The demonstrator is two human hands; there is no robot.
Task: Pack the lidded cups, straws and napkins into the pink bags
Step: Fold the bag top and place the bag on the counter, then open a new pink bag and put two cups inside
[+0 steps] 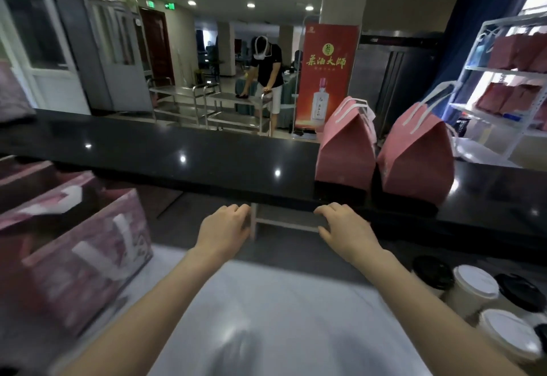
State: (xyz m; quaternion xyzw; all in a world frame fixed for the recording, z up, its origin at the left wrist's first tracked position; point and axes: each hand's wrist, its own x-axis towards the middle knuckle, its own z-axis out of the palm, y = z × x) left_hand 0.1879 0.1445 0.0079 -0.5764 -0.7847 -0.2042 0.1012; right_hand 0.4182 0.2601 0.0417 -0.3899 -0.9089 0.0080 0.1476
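I see a glossy black counter (177, 150) across the middle, with a closed pink bag (344, 153) and a second closed bag (416, 156) standing just beside each other towards its right. Nearer me, a pale worktop (281, 301) carries blurred open pink bags (83, 257) at left and lidded cups (473, 289) at right.

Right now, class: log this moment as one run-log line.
left hand: at pale frame, grip unclear | right hand: likewise | two pink bags: upright on black counter | lidded cups: unpacked by right arm

Pink bags (344, 156) upright, side by side on counter (177, 153); lidded cups (473, 289) clustered lower right.
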